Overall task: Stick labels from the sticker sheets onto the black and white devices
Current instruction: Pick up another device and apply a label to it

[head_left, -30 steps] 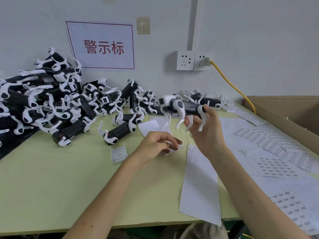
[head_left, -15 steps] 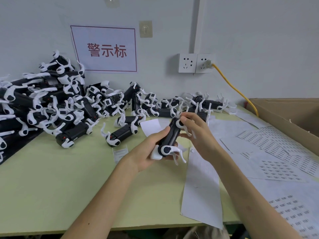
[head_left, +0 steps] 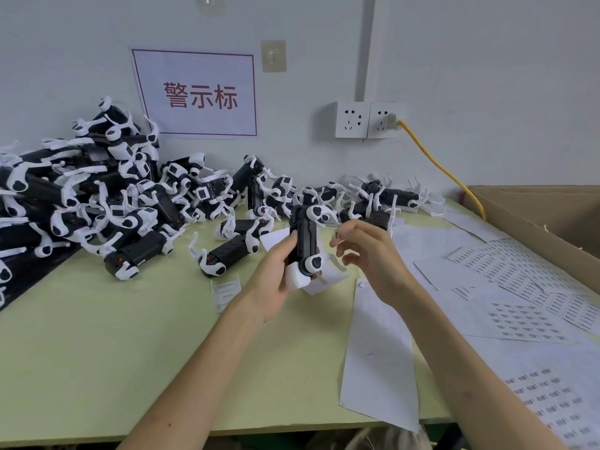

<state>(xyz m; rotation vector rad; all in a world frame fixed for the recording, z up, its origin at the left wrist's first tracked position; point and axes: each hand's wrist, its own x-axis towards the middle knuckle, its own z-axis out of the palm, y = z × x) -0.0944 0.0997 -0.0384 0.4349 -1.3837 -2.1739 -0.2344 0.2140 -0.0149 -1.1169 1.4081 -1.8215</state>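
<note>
The left hand (head_left: 276, 282) grips one black and white device (head_left: 304, 241) by its lower end, fingers curled round the body, and holds it nearly upright above the middle of the table (head_left: 97, 352), clear of the surface. The right hand (head_left: 373, 258) is just beside the device on its right and does not touch it. Its fingers are loosely curled, and a small label (head_left: 336, 235) sits at the tip of the forefinger. It cannot be told whether the thumb pinches the label or whether it merely sticks to the fingertip. The pile of devices (head_left: 97, 196) covers the rear left corner of the table and runs along the rear edge towards the right. Two further devices lie apart from the pile, nearer the middle of the table; the closer one (head_left: 229, 254) lies just left of the left hand. The sticker sheets (head_left: 519, 319) are spread over the right side of the table, overlapping one another, from the rear edge to the front right corner. A blank sheet (head_left: 380, 352) lies under the right forearm and overhangs the front edge. A cardboard box (head_left: 552, 219) stands along the right edge. On the wall behind the table are a sign (head_left: 194, 94) with red characters and a pair of wall sockets (head_left: 367, 120). A yellow cable (head_left: 438, 167) runs from the right socket down towards the box.
</note>
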